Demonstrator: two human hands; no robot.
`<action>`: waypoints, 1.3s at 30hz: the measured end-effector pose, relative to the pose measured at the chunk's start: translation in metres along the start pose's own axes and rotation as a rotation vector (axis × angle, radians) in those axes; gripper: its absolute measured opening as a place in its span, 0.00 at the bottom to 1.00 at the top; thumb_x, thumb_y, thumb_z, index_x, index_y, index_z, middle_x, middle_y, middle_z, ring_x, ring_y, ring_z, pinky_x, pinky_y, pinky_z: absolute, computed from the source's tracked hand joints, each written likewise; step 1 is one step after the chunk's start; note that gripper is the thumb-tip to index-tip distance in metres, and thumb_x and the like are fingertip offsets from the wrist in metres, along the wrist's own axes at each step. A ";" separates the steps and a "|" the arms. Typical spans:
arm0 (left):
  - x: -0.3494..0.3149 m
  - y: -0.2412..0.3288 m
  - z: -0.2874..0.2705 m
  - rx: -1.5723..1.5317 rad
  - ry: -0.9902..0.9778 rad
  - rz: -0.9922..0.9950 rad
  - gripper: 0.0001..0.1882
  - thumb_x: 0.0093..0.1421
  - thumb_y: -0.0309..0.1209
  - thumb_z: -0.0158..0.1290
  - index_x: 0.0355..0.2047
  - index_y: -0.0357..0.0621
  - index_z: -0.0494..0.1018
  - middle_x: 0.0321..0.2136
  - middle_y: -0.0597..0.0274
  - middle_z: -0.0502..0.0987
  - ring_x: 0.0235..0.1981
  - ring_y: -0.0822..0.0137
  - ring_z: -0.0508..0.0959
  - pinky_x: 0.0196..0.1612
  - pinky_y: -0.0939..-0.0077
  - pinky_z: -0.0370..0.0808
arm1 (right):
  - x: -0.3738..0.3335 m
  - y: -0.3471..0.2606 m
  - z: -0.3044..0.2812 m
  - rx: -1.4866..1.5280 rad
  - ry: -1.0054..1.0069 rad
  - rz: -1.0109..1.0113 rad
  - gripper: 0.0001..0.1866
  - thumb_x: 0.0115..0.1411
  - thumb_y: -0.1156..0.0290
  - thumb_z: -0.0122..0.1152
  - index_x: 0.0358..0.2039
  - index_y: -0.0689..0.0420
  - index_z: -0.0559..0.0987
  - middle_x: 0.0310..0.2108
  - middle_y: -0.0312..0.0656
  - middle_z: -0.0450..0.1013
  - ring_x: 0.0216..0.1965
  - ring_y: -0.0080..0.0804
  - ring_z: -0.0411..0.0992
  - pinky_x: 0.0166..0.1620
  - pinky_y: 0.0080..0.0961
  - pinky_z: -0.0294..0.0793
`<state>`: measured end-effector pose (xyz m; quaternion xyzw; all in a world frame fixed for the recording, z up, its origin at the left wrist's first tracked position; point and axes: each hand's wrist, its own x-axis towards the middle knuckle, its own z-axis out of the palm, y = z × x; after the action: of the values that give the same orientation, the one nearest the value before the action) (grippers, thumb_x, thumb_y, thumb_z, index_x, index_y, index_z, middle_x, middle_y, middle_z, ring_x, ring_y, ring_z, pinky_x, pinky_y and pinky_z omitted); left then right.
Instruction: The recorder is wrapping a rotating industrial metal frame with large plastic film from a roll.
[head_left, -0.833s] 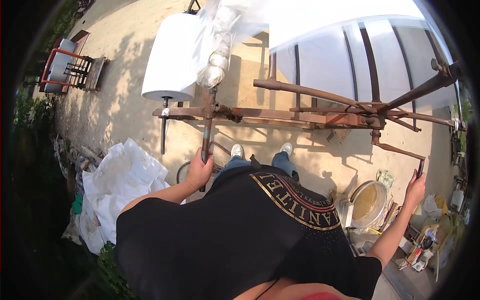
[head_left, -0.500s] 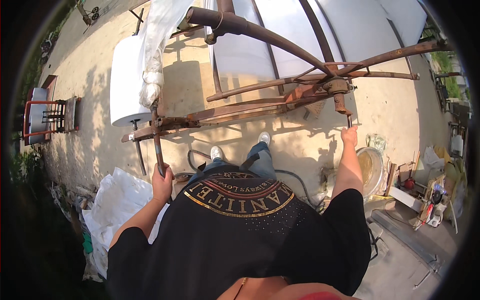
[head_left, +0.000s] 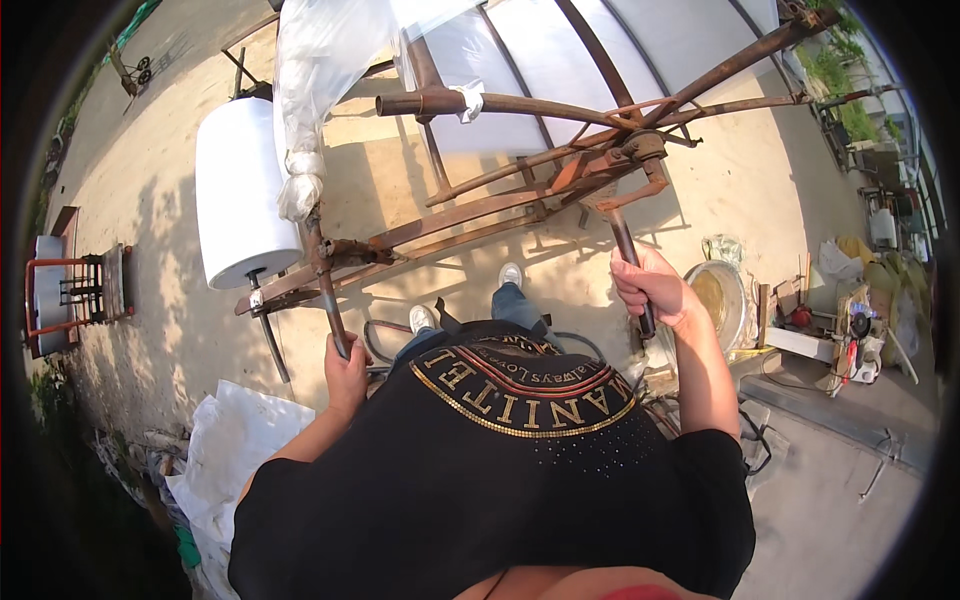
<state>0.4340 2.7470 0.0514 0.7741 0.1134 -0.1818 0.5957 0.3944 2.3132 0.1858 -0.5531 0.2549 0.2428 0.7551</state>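
Note:
A rusty metal frame (head_left: 470, 214) stands in front of me. My left hand (head_left: 346, 372) is closed around the near end of a metal rod (head_left: 328, 295) at the frame's left side. Gathered clear plastic film (head_left: 303, 150) is bunched on the far part of that rod. At the frame's right, my right hand (head_left: 655, 288) grips a crank handle (head_left: 627, 245), its fingers wrapped round the dark bar. The handle joins a rusty crank arm (head_left: 643, 192). A big white roll (head_left: 240, 195) sits on a shaft to the left of the plastic.
White sheeting (head_left: 540, 60) stretches beyond the frame. A crumpled white sheet (head_left: 235, 440) lies at the lower left. On the right are a round basin (head_left: 738, 310) and a cluttered pile of tools (head_left: 862, 330). A hose (head_left: 385, 325) runs by my feet. Farther left stands a red-framed cart (head_left: 75, 290).
The crank has turned, and my right hand has come with its handle leftward. The plastic now spreads wider beyond the rod. My left hand stays on the rod; the view has shifted slightly.

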 end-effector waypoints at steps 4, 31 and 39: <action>-0.002 -0.004 0.000 -0.079 -0.008 0.027 0.04 0.58 0.24 0.44 0.33 0.40 0.61 0.19 0.65 0.65 0.19 0.75 0.68 0.22 0.81 0.67 | -0.061 -0.068 -0.035 -0.500 0.556 -0.231 0.11 0.58 0.62 0.55 0.27 0.53 0.65 0.11 0.24 0.54 0.08 0.11 0.47 0.09 0.11 0.47; -0.002 0.009 0.001 -0.041 0.010 -0.016 0.04 0.58 0.24 0.44 0.33 0.40 0.61 0.19 0.65 0.65 0.19 0.75 0.67 0.23 0.82 0.66 | 0.105 0.095 -0.021 -0.280 0.072 0.029 0.12 0.56 0.67 0.56 0.35 0.57 0.65 0.21 0.32 0.61 0.19 0.19 0.60 0.22 0.19 0.63; -0.003 0.002 0.000 -0.056 -0.003 -0.006 0.05 0.57 0.23 0.44 0.34 0.39 0.60 0.20 0.65 0.65 0.19 0.75 0.68 0.23 0.81 0.68 | -0.046 -0.055 -0.014 -0.175 0.302 -0.161 0.08 0.60 0.65 0.51 0.32 0.55 0.66 0.10 0.23 0.52 0.07 0.09 0.47 0.09 0.10 0.48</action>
<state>0.4316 2.7465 0.0541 0.7564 0.1196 -0.1815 0.6170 0.3942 2.2811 0.2515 -0.6654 0.2983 0.1171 0.6742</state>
